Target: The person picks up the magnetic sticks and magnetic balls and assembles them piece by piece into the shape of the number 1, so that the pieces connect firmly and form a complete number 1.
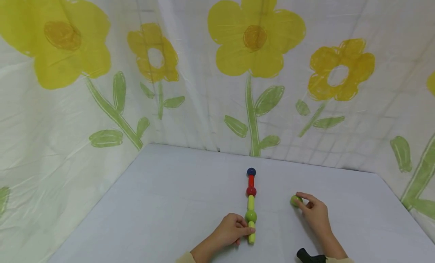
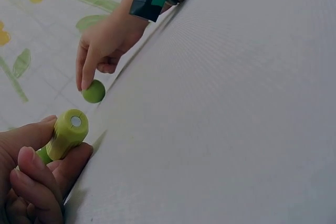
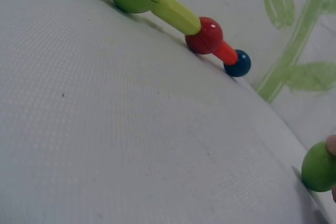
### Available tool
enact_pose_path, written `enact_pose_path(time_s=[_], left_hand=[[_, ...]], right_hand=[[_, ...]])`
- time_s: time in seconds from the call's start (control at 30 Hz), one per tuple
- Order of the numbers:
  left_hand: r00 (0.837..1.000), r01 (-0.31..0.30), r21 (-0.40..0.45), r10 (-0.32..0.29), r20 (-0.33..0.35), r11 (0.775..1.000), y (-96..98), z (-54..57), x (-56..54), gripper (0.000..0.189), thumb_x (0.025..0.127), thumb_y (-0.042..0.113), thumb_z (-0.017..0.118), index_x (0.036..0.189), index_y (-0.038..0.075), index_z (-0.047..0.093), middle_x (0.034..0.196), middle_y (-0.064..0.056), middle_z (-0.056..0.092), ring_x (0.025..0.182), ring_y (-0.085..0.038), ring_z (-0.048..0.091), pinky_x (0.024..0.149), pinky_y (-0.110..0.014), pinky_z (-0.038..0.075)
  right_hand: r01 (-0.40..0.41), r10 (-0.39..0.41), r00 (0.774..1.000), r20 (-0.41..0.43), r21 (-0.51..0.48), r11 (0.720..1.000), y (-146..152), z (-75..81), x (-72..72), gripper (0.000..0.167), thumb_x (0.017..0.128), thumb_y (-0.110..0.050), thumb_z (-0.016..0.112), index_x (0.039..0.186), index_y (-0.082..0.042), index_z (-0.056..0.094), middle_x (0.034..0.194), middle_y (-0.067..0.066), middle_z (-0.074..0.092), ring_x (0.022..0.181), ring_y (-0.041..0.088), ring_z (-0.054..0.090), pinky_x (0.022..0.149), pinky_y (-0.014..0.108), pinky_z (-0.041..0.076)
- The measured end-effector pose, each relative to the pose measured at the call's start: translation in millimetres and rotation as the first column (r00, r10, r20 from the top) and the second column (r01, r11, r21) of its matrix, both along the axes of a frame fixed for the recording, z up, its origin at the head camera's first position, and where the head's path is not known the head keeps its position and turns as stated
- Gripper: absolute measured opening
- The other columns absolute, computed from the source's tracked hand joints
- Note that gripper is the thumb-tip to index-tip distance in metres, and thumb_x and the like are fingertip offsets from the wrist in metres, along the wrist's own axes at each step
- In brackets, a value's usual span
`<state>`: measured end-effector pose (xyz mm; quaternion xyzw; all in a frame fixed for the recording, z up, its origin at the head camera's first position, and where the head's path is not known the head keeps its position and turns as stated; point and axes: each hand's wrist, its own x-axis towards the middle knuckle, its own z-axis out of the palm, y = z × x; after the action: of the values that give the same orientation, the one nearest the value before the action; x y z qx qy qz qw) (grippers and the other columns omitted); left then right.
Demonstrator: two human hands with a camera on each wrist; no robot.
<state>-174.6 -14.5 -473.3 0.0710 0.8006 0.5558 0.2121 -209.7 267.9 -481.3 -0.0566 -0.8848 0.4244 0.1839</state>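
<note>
A straight chain of toy magnetic rods and balls runs away from me along the table. From the far end come a blue ball (image 1: 251, 172), a red rod (image 1: 251, 181), a red ball (image 1: 251, 191), a yellow-green rod (image 1: 250, 202), a green ball (image 1: 251, 216) and a nearer yellow-green rod (image 1: 251, 239). My left hand (image 1: 228, 229) pinches that nearer rod between thumb and fingers; its free end shows a silvery disc (image 2: 76, 121) in the left wrist view. To the right of the chain, my right hand (image 1: 316, 214) holds a loose green ball (image 1: 294, 201) by the fingertips.
The white table (image 1: 163, 195) carries the chain. Behind it hangs a pale curtain (image 1: 197, 104) printed with yellow flowers. A black device (image 1: 310, 256) is strapped at my right wrist, beside the beige sleeve.
</note>
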Motion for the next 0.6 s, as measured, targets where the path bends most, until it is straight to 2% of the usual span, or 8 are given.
enact_pose_path(time_s=[0.27,0.6], left_hand=[[1.0,0.004,0.002,-0.004,-0.004,1.0,0.0,-1.5,0.2,0.019,0.086,0.021,0.076,0.079,0.009,0.064,0.056,0.003,0.054,0.042,-0.008,0.041,0.043,-0.018,0.032],[1.0,0.008,0.025,-0.008,-0.015,1.0,-1.5,-2.1,0.2,0.019,0.085,0.02,0.076,0.077,0.009,0.063,0.056,0.003,0.054,0.041,-0.008,0.041,0.043,-0.018,0.032]], right_hand=[[-0.002,-0.003,0.999,0.052,0.088,0.996,3.7,-3.3,1.0,0.042,0.084,-0.009,0.076,0.121,0.006,0.062,0.057,0.001,0.053,0.05,0.009,0.043,0.046,0.023,0.036],[-0.007,0.002,0.999,0.035,0.126,0.992,2.8,-5.5,0.0,0.045,0.082,-0.01,0.079,0.12,0.007,0.062,0.063,0.002,0.05,0.054,0.01,0.041,0.048,0.024,0.035]])
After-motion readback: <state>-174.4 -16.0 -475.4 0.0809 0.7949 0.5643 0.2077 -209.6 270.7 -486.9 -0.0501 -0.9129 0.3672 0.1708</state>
